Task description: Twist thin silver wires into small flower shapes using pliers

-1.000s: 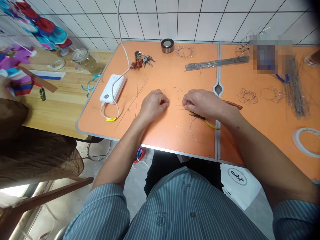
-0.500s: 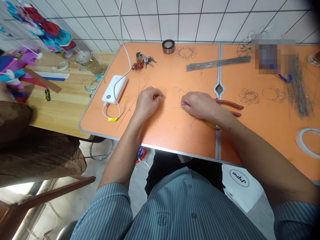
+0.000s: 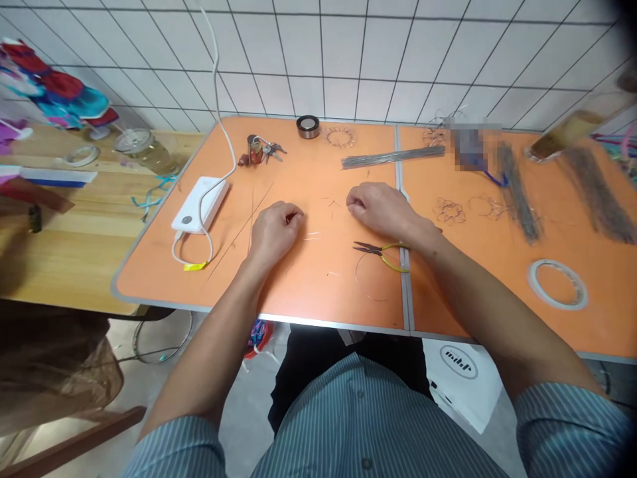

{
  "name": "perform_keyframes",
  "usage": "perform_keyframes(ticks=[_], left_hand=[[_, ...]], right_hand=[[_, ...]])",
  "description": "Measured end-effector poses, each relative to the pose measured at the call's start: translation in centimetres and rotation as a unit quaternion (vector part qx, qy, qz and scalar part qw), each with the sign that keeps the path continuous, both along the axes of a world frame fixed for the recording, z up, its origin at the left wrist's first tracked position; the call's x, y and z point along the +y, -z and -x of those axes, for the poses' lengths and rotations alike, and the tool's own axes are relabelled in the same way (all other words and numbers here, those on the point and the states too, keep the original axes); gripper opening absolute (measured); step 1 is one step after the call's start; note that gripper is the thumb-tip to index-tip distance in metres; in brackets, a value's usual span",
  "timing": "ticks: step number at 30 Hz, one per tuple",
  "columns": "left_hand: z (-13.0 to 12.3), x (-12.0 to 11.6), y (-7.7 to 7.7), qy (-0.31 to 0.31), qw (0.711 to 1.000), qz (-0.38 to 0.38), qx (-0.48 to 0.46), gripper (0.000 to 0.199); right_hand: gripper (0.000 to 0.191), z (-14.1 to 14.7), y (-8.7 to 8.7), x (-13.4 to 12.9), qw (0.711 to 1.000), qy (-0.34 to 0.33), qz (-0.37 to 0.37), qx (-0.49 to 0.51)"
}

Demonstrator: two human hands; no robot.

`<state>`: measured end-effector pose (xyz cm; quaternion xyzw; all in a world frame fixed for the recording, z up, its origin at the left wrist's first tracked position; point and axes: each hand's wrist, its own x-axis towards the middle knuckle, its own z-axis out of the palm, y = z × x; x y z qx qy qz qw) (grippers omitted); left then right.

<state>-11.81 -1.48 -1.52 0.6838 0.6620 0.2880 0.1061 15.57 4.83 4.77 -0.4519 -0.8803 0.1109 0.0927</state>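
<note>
My left hand rests over the orange table, fingers curled and thumb pressed to the fingertips. Thin pale wires show just right of it; whether the hand grips them cannot be seen. Across from it, my right hand is closed, its fingers bent down and what they hold hidden. Below that hand lie yellow-handled pliers, jaws pointing left, beside a curved wire. Short wire bits are scattered between the hands. Long straight wires lie left of my left hand.
A white power bank with a cable, keys and a tape roll sit toward the back left. Wire bundles, bent wire shapes and a white tape ring lie right. A person's brown clothing shows left.
The view has swung, shifting the table left and lower in the picture. My right hand has moved up and away from the pliers, uncovering the yellow-handled pair; the red handles are now mostly hidden.
</note>
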Motion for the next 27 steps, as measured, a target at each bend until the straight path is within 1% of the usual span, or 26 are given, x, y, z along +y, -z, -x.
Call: perform_keyframes(ticks=[2, 5, 7, 10, 12, 13, 16, 18, 27], left_hand=[[-0.3, 0.0, 0.1, -0.006, 1.000, -0.004, 0.007, 0.021], [-0.6, 0.1, -0.1, -0.024, 1.000, -0.014, 0.015, 0.021], [-0.6, 0.2, -0.2, -0.039, 0.999, -0.017, 0.015, 0.021], [-0.5, 0.4, -0.3, -0.068, 0.998, -0.013, -0.004, 0.021], [-0.3, 0.6, -0.4, -0.084, 0.996, -0.017, -0.019, 0.020], [-0.3, 0.7, -0.4, -0.089, 0.996, -0.021, -0.022, 0.020], [-0.3, 0.8, -0.4, -0.088, 0.995, -0.035, -0.023, 0.019], [-0.4, 0.9, -0.3, -0.084, 0.996, -0.039, -0.018, 0.019], [-0.8, 0.9, -0.1, -0.077, 0.996, -0.041, -0.019, 0.019]], right_hand=[[0.030, -1.7, -0.2, 3.2, 0.999, 0.043, -0.031, -0.002], [0.038, -4.2, -0.2, 8.5, 0.987, 0.137, -0.075, -0.040], [0.040, -5.2, 0.1, 11.3, 0.982, 0.154, -0.078, -0.073], [0.046, -5.7, 0.8, 13.7, 0.979, 0.151, -0.064, -0.117], [0.051, -5.7, 1.1, 14.5, 0.979, 0.147, -0.055, -0.129], [0.050, -5.7, 1.2, 14.8, 0.980, 0.143, -0.051, -0.130], [0.039, -5.8, 1.3, 15.4, 0.982, 0.130, -0.042, -0.128], [0.035, -5.8, 1.3, 15.7, 0.983, 0.128, -0.039, -0.125], [0.029, -5.9, 1.6, 15.7, 0.985, 0.119, -0.057, -0.110]])
